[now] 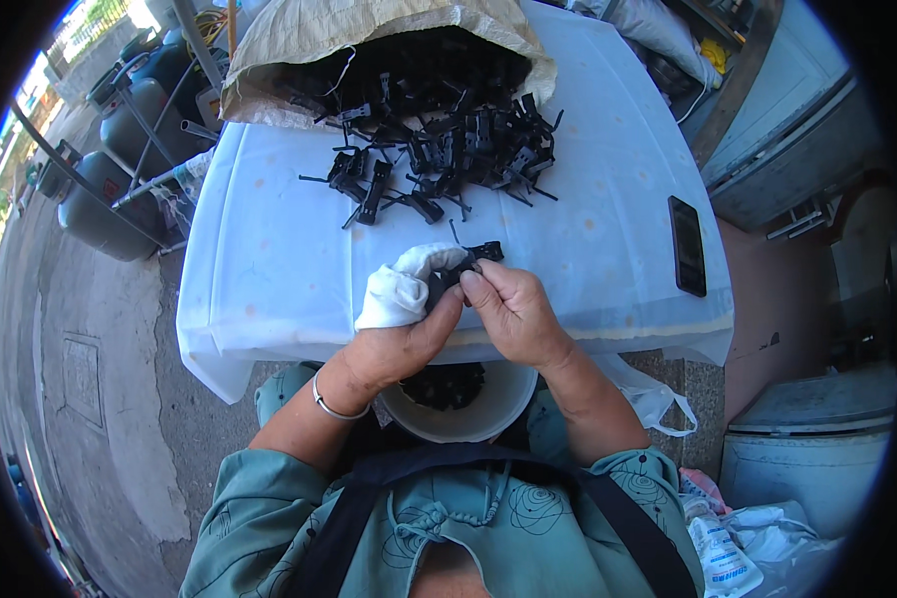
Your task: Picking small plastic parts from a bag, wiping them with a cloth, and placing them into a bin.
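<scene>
Between my two hands, over the near edge of the table, is a black plastic part (483, 251) with thin prongs. My left hand (409, 309), its fingers wrapped in white cloth (397, 291), is closed around the part's near side. The thumb and forefinger of my right hand (513, 311) pinch it from the other side. Farther off lies a heap of similar black plastic parts (458, 149), spilling from the mouth of a woven sack (389, 28). Below my wrists a white bucket (508, 404) holds more black pieces.
A white cloth (269, 219) covers the table. Near its right edge lies a black phone (687, 245). Grey gas cylinders (105, 204) stand on the left. A clear plastic bag (653, 399) hangs by the table's right front, and more bags (757, 543) lie at lower right.
</scene>
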Demonstrator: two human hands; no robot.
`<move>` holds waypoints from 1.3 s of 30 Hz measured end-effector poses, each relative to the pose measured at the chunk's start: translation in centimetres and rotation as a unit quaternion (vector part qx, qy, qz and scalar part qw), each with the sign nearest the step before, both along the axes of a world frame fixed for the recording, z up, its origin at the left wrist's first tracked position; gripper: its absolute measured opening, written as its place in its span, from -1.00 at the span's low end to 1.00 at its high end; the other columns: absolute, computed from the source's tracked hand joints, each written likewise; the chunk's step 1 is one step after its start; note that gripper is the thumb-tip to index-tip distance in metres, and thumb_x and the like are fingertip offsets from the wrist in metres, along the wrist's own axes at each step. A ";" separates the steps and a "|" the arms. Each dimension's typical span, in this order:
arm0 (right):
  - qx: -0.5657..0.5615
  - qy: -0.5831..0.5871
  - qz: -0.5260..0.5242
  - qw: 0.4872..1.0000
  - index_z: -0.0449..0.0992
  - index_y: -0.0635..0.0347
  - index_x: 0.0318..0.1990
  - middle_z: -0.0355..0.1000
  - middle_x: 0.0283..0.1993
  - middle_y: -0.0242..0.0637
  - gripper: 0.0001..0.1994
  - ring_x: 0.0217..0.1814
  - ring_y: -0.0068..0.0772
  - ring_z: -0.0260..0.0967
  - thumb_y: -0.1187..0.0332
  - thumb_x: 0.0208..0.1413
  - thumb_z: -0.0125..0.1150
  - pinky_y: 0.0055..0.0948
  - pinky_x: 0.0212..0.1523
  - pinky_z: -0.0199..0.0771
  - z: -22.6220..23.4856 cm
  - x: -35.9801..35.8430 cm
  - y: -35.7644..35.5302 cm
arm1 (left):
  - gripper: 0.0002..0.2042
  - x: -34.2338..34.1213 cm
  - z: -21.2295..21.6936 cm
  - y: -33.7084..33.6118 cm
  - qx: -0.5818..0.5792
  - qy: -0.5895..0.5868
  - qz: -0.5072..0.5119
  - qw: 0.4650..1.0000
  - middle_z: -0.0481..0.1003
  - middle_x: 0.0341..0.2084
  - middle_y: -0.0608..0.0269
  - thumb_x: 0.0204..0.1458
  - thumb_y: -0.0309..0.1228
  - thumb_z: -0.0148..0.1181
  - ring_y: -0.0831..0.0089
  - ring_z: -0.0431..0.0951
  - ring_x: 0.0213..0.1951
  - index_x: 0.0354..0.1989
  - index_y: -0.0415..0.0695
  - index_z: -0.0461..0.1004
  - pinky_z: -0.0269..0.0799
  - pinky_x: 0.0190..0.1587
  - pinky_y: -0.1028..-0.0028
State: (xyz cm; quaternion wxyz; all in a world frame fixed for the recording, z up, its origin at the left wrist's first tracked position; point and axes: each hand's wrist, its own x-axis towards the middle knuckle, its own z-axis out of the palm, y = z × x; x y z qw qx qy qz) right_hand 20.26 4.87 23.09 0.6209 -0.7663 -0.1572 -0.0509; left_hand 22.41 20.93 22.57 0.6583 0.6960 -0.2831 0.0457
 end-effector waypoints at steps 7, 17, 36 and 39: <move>-0.191 -0.054 -0.025 0.980 0.49 0.27 -0.24 0.38 -0.50 -0.23 -0.86 -0.55 -0.46 0.27 0.48 0.02 0.20 -0.52 -0.51 0.31 0.5 0.4 -1.4 | -0.65 1.4 0.4 0.8 -0.101 0.196 -0.071 0.973 0.38 -0.43 0.33 0.11 -0.49 0.06 0.62 0.33 -0.43 0.07 -0.25 0.21 0.33 -0.37 0.61; -0.056 0.002 -0.037 0.998 0.41 0.22 -0.34 0.25 -0.52 -0.54 -0.85 -0.55 -0.79 0.06 0.50 -0.02 0.29 -0.74 -0.54 0.13 1.3 -0.2 -1.0 | -0.70 1.2 0.8 0.8 0.023 0.153 -0.123 0.980 0.41 -0.41 0.27 0.09 -0.50 -0.07 0.50 0.36 -0.38 0.01 -0.27 0.27 0.34 -0.30 0.49; -0.143 -0.021 -0.031 0.989 0.35 0.30 -0.41 0.29 -0.58 -0.18 -0.80 -0.58 -0.38 0.15 0.36 0.20 0.01 -0.42 -0.48 0.26 0.3 -0.6 0.4 | -0.80 -0.8 0.3 0.5 0.113 -0.002 -0.025 0.993 0.38 -0.44 0.16 0.02 -0.59 -0.04 0.40 0.36 -0.40 -0.15 -0.28 0.30 0.33 -0.32 0.48; -0.055 0.030 0.042 0.997 0.37 0.30 -0.40 0.33 -0.58 -0.27 -0.81 -0.59 -0.48 0.12 0.35 0.19 0.04 -0.42 -0.51 0.26 0.5 -0.4 -0.9 | -0.76 -1.0 1.0 0.6 0.103 -0.020 -0.043 0.994 0.37 -0.46 0.24 0.02 -0.60 0.00 0.53 0.35 -0.39 -0.10 -0.28 0.29 0.33 -0.32 0.55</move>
